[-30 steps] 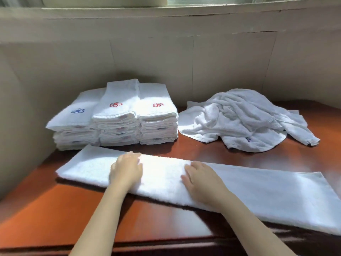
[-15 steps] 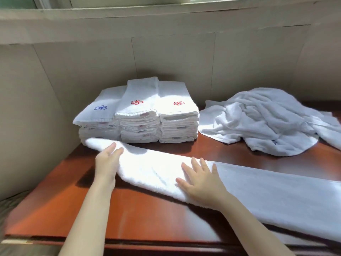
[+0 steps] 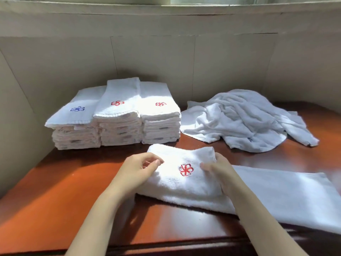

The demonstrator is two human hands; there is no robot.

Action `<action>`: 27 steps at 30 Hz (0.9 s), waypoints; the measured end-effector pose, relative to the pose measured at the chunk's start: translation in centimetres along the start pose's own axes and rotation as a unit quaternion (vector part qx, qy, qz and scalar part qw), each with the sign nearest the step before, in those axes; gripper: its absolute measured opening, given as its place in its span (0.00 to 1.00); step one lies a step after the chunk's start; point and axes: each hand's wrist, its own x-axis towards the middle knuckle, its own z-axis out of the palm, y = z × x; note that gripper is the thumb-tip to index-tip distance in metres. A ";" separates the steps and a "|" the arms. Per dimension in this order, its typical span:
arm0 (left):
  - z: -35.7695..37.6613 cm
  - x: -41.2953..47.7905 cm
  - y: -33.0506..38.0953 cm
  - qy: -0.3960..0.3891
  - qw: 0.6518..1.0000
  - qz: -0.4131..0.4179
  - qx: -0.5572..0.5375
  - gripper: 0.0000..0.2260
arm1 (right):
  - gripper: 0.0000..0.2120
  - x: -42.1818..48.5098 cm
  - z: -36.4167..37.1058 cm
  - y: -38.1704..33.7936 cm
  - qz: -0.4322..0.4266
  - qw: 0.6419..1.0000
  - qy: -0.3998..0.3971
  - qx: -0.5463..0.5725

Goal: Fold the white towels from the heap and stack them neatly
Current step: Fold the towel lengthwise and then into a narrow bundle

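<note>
A long white towel [image 3: 276,196] lies across the front of the wooden table [image 3: 60,191]. Its left end is folded over to the right, and a red emblem [image 3: 186,170] faces up on that flap. My left hand [image 3: 142,168] rests on the left fold with loosely curled fingers. My right hand [image 3: 216,169] grips the flap's right edge. Three stacks of folded towels [image 3: 118,115] stand at the back left. The heap of unfolded white towels [image 3: 239,119] lies at the back right.
Beige wall panels [image 3: 156,61] close in the table at the back and on both sides. The table's front edge [image 3: 166,246] runs just below my forearms. Bare wood shows at the front left.
The towel lay flat at full length with both hands pressing on it. My left hand lifted the left end and carried it over to the right, and the red emblem now shows.
</note>
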 end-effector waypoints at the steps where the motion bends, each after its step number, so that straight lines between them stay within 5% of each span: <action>1: -0.2 0.3 -0.5 0.018 1.000 -0.021 0.001 0.09 | 0.12 -0.2 0.1 -0.1 -0.012 0.999 0.007 -0.033; 5: -0.3 1.6 -0.9 0.068 0.996 -0.063 0.003 0.09 | 0.14 -0.6 -2.2 -1.0 -0.033 0.998 -0.021 -0.056; 9: 1.6 2.9 0.1 -0.003 0.998 -0.066 0.001 0.07 | 0.14 -2.3 -9.9 -2.8 -0.061 0.998 0.023 -0.009; 14: 6.3 3.2 2.3 -0.166 0.981 -0.082 0.056 0.21 | 0.06 -5.4 -19.7 -1.1 -0.028 0.973 0.155 -0.170; 21: 11.1 4.3 3.9 -0.164 0.976 -0.134 0.051 0.36 | 0.06 -5.1 -22.4 2.6 0.018 0.949 0.228 -0.215; 27: 12.7 4.1 4.1 -0.140 0.971 -0.159 0.108 0.42 | 0.08 -5.9 -24.9 2.3 0.111 0.969 0.205 0.078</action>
